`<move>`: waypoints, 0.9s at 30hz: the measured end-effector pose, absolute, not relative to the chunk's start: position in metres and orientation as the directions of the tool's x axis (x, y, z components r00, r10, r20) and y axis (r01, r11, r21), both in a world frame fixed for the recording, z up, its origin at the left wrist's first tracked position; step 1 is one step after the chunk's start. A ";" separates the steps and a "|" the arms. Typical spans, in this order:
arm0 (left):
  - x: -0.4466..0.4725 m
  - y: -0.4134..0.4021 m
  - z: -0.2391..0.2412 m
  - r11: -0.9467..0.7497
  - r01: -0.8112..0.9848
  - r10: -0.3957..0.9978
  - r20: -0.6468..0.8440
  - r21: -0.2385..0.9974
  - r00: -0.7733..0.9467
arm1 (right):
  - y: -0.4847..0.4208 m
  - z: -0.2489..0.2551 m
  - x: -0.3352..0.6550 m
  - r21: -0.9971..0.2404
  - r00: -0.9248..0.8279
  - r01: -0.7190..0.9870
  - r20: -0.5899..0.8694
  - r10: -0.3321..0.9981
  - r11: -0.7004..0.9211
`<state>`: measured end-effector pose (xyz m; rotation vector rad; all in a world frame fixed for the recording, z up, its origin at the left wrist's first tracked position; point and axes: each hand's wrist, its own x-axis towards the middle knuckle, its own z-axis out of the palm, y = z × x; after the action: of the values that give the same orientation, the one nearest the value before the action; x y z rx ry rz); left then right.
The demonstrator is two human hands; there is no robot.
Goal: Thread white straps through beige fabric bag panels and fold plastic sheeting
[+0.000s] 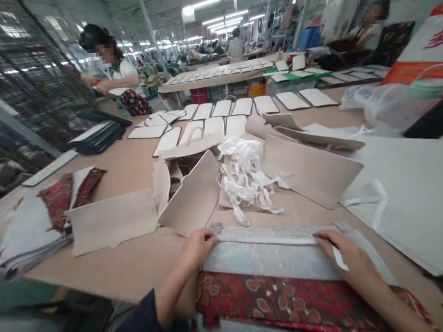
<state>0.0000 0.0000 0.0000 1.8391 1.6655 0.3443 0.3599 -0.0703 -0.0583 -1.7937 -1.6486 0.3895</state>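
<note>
A narrow white strip (266, 242) runs straight between my two hands, along the far edge of a pale, faintly patterned sheet (259, 257). My left hand (199, 247) pinches its left end by the sheet's corner. Toward the other end, my right hand (341, 253) is closed on the strip, and a loose white tail hangs below the fingers. Nearer to me, red-brown leaf-patterned fabric (278, 297) lies across the pale sheet. Beyond my hands sits a tangled pile of white strips (245, 172).
Bent beige boards (193, 191) surround the pile. White dark-edged panels (222, 108) lie in rows farther back. Folded fabric (30, 227) is stacked at left, and a large white sheet (407, 192) covers the right. A co-worker (116, 72) stands beyond the table's left side.
</note>
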 end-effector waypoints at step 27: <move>0.013 0.009 0.015 -0.023 0.947 0.944 -0.304 0.321 0.126 | -0.067 -0.065 0.356 -0.569 0.142 0.818 0.350 0.926 0.089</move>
<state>0.0129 0.0093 0.0151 1.9706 1.8214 -0.0076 0.3560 -0.0674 -0.0645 -1.7375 -1.6854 0.2010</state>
